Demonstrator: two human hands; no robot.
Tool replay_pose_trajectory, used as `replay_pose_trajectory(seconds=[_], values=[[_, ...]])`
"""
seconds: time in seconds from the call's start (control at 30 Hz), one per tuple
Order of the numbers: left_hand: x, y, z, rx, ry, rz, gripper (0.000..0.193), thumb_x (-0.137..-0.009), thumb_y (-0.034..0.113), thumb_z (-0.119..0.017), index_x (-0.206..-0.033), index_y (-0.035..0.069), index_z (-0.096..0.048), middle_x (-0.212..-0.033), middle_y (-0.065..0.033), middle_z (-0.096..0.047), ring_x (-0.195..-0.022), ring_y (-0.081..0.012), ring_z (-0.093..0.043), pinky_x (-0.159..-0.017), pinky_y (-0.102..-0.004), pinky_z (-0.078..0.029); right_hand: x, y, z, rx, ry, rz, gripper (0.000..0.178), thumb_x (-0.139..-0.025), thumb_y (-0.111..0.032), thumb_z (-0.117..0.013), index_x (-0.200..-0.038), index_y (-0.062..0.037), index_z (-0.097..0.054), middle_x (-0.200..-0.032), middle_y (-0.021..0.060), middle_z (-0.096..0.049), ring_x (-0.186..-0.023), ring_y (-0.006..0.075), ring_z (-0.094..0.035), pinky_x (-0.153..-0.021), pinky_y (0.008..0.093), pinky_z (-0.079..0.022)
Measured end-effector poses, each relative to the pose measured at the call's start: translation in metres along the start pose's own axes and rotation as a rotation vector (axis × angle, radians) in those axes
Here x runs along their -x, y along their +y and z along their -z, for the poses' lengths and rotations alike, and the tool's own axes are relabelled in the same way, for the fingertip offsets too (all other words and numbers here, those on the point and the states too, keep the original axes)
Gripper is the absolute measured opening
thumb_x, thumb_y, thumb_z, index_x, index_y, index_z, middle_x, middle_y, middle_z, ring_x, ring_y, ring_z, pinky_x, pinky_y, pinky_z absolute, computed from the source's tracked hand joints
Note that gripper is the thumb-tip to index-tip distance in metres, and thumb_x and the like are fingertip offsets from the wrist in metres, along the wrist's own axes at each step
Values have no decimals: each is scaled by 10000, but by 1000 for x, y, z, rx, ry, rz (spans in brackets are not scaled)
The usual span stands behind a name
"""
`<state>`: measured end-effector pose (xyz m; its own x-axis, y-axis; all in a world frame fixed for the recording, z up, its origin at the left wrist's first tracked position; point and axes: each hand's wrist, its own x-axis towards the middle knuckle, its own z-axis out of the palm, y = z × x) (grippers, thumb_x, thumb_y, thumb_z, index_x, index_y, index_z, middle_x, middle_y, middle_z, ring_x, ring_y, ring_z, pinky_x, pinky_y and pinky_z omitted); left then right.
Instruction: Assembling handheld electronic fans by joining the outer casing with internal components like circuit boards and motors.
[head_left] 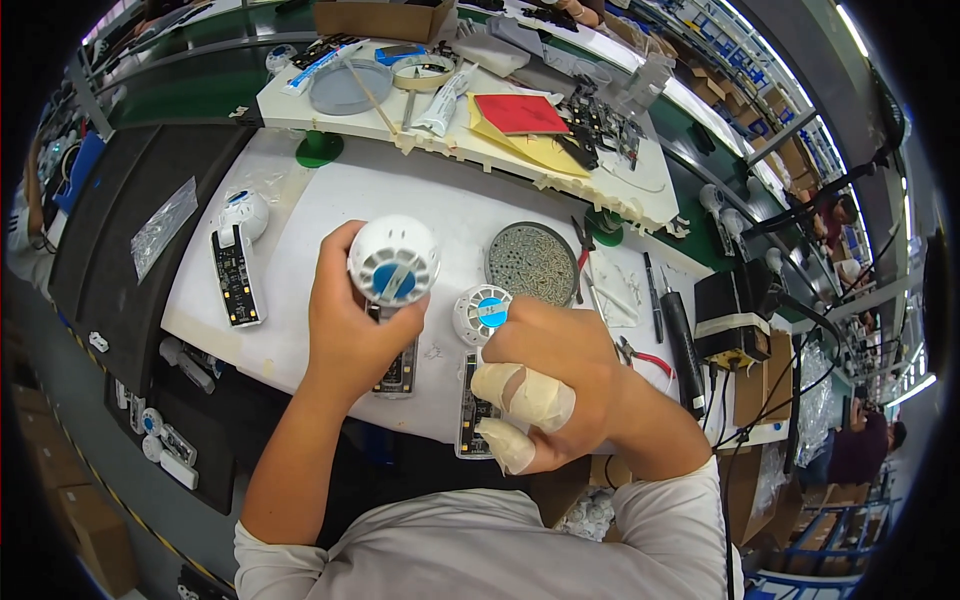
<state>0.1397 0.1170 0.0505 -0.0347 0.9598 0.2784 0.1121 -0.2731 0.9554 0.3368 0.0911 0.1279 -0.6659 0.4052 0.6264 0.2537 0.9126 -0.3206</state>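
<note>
My left hand is wrapped round a white round device head with a ring of slots and a blue disc crossed by a pale strip. Below that hand shows a circuit board, partly hidden by my thumb. Beige tape covers some fingers of my right hand, which is curled closed. Its fingertips are at the edge of a second white head with a blue disc; what they pinch, if anything, is hidden. A black circuit board lies below that head, partly behind the taped fingers.
Another white device with a board lies at the left. Beyond my right hand are a round dish of small metal parts, red-handled pliers and a black pen-like tool. A raised white shelf spans the back, bearing a red card.
</note>
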Motion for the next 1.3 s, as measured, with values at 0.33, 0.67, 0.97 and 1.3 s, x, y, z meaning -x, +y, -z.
replay_pose_trajectory(seconds=[0.33,0.67,0.97,1.3], values=[[48,36,32,454,-467,-548,421,-748,79,-708,-1098,30,-480,-1141,-332,-601,-714,-244,-642,-640,-335,-551,6,-2,1,-78,12,95,223,-702,-158,-689,-633,-93,-488,-666,28,-488,-476,184,-427,-369,309,-284],[58,70,29,-185,-571,-961,293,-753,32,-575,-1003,66,-426,-1108,-243,-645,-523,-203,-563,-450,-314,-538,7,-5,-6,-121,37,129,177,-722,-34,-588,-633,-91,-447,-644,23,-467,-461,172,-404,-352,294,-261],[63,63,28,-129,-490,-977,322,-756,66,-562,-1036,111,-409,-1079,-187,-655,-559,-207,-575,-462,-314,-548,10,-9,-12,-187,-9,130,195,-729,-60,-605,-628,-93,-442,-650,18,-478,-455,169,-405,-349,288,-268],[70,42,45,128,-556,-749,355,-772,-8,-670,-1057,49,-465,-1065,-297,-616,-595,-235,-620,-536,-333,-554,5,-16,-15,-251,-74,-18,47,-766,-69,-599,-730,-61,-569,-684,55,-519,-499,213,-463,-396,308,-339]])
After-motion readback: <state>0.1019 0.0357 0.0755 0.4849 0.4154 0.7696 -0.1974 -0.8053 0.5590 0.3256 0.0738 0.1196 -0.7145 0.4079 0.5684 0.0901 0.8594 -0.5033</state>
